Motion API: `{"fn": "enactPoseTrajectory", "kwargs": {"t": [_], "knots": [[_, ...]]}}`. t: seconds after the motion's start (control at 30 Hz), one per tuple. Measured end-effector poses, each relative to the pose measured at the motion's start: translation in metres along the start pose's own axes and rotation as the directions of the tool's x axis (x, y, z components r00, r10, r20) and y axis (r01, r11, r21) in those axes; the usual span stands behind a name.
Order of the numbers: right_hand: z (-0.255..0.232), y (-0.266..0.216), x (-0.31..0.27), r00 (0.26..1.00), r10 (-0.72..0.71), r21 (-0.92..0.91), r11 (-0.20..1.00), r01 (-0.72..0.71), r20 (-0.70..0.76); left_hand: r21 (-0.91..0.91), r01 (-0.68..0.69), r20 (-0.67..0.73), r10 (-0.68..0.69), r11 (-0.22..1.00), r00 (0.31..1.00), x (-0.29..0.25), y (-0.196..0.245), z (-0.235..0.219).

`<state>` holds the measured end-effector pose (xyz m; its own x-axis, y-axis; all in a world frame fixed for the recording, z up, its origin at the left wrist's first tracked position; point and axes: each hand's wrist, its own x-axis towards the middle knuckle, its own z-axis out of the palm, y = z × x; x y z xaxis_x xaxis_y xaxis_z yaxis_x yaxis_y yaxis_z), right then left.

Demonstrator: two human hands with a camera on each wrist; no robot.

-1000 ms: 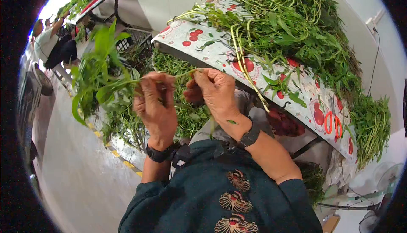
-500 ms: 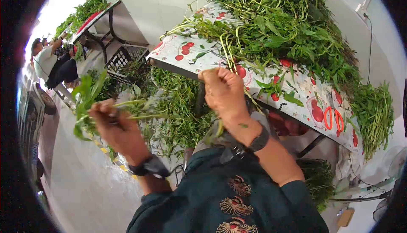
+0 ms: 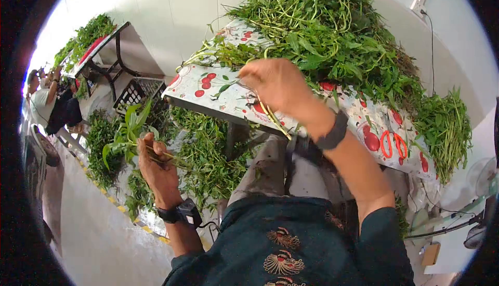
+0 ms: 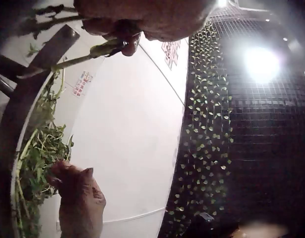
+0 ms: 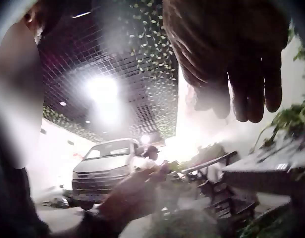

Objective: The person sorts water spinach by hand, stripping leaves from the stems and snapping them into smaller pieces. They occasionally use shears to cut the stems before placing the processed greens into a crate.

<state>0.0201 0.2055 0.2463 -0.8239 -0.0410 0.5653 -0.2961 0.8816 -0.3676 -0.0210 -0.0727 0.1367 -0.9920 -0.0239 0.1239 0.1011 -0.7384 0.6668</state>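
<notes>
My left hand [image 3: 158, 174] grips leafy green stems [image 3: 134, 127], their leaves sticking out past the fingers and the cut ends pointing right. In the left wrist view, a stem end [image 4: 75, 62] pokes out below that hand's fingers. Over the near edge of the table, my right hand [image 3: 286, 86] reaches forward, palm down and slightly blurred. Its fingers [image 5: 246, 94] hang fairly straight in the right wrist view, with nothing seen between them. Several long pale stems [image 3: 273, 117] lie below this hand, across the table edge.
A large heap of greens [image 3: 332, 31] covers the back of the cherry-print table [image 3: 187, 86]. Orange-handled scissors [image 3: 393, 145] lie to its right. More greens [image 3: 208, 151] are on the floor, beside a black crate [image 3: 140, 92]. A person [image 3: 47, 101] is at another table, far left.
The hands, close together on a stem a second ago, have parted. My left hand moved left and down with the greens; my right hand moved forward over the table. The head view shifted.
</notes>
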Motion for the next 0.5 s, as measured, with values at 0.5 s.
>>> {"fn": "enactPoseTrajectory", "kwargs": {"t": [0.5], "knots": [[-0.098,0.13,-0.072,0.919,0.334,-0.236,0.895,-0.379,-0.209,-0.104,0.081,-0.007,-0.082,0.991,0.997,-0.002,-0.006,0.004]]}}
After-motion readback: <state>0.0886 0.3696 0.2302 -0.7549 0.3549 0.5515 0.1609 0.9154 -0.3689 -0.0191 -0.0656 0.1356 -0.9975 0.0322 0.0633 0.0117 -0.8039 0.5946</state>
